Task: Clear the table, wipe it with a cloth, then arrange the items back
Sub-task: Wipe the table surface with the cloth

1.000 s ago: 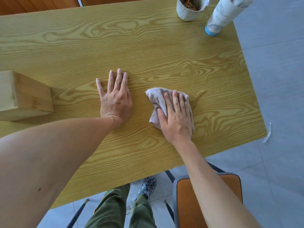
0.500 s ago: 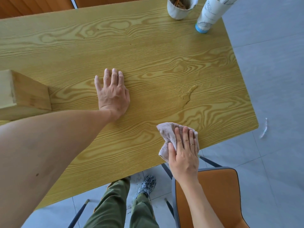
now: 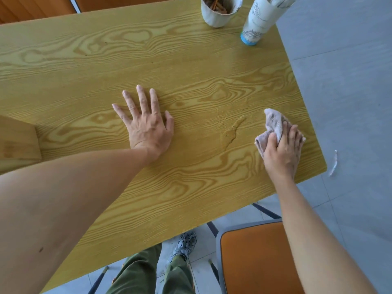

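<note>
My right hand [image 3: 283,148] presses a crumpled pinkish-grey cloth [image 3: 272,123] onto the yellow wood-grain table [image 3: 180,66], near its right edge, with the thumb curled into the cloth. A small wet smear [image 3: 231,129] lies just left of the cloth. My left hand [image 3: 146,122] rests flat on the table's middle, fingers spread and holding nothing. At the far right corner stand a white cup [image 3: 218,12] with brown sticks inside and a white tube [image 3: 257,22] with a blue base.
A wooden box [image 3: 18,143] sits at the table's left edge. An orange chair [image 3: 256,257] stands below the table's near edge, beside my legs. A white scrap [image 3: 333,164] lies on the grey floor to the right.
My right hand slid the cloth from the table's middle to the near edge, then out to the right past the wet smear. The left hand stayed flat in place.
</note>
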